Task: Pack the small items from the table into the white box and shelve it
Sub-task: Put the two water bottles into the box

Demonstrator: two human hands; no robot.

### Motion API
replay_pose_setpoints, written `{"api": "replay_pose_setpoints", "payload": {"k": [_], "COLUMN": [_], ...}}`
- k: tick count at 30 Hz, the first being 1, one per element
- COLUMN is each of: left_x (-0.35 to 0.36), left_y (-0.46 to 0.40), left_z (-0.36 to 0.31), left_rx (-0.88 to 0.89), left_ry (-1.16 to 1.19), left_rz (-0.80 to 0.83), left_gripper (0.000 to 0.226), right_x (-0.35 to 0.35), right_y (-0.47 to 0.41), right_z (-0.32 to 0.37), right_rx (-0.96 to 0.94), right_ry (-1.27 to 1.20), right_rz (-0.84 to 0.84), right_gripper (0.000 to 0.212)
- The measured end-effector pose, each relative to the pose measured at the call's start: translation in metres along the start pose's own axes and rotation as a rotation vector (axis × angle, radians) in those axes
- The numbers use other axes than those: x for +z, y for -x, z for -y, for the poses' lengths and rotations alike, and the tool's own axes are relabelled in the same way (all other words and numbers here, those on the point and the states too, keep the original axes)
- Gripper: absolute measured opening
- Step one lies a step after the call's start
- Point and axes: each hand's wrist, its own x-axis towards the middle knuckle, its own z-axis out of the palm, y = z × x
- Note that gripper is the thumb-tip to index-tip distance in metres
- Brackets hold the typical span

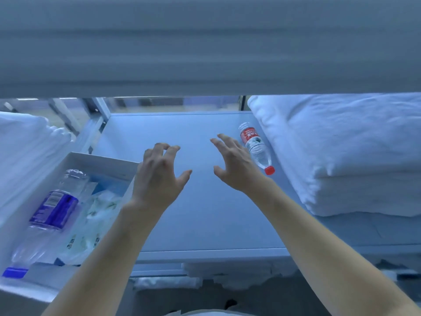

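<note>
The white box (75,160) sits on the shelf (200,215) at the left, already holding a blue-labelled bottle (53,210) and some pale packets (98,215), so packing and shelving look largely done. Both the left hand (158,179) and the right hand (234,165) hover over the bare shelf, each grip wide and holding nothing. A red-capped bottle (256,147) lies loose beside the folded white linen (346,151), near the right hand; it may remain to be dealt with.
</note>
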Motion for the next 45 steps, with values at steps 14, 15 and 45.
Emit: {"api": "replay_pose_setpoints", "payload": {"k": [14, 15, 45], "left_x": [0.071, 0.074, 0.1], "left_y": [-0.013, -0.013, -0.009], "left_z": [-0.033, -0.034, -0.033], "left_rx": [0.192, 0.188, 0.262], "left_ry": [0.02, 0.025, 0.064], "left_rz": [0.207, 0.215, 0.262], "left_gripper": [0.068, 0.068, 0.072], "right_x": [0.022, 0.023, 0.043], "right_y": [0.001, 0.0, 0.056], "right_z": [-0.101, -0.105, -0.065], "right_rx": [0.366, 0.377, 0.228], "right_ry": [0.09, 0.074, -0.231], "right_rz": [0.054, 0.057, 0.072], "right_gripper": [0.082, 0.082, 0.063]}}
